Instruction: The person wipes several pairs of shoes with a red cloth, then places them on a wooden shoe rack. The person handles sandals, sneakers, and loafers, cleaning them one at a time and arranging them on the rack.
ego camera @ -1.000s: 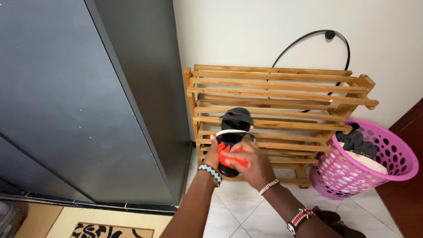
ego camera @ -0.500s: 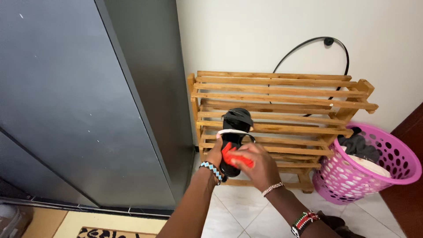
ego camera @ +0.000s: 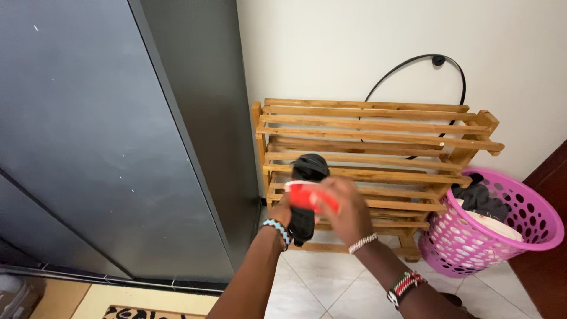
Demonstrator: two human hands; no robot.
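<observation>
My left hand (ego camera: 284, 211) grips a black sandal (ego camera: 305, 177) from below, holding it up in front of a wooden slatted shoe rack (ego camera: 378, 127). My right hand (ego camera: 348, 210) presses a red-orange cloth (ego camera: 307, 196) across the middle of the sandal; the hand is blurred by motion. The sandal's toe end points up toward the rack's middle shelves. Both wrists wear beaded bracelets.
A tall dark grey cabinet (ego camera: 118, 136) fills the left. A pink perforated basket (ego camera: 502, 221) with dark clothes stands right of the rack. A black cable (ego camera: 413, 62) loops on the white wall. White tiles (ego camera: 331, 283) cover the floor; a patterned mat (ego camera: 147, 310) lies lower left.
My right hand has slid the red cloth up along the sandal toward its toe end. The sandal has turned so its white-edged strap no longer shows.
</observation>
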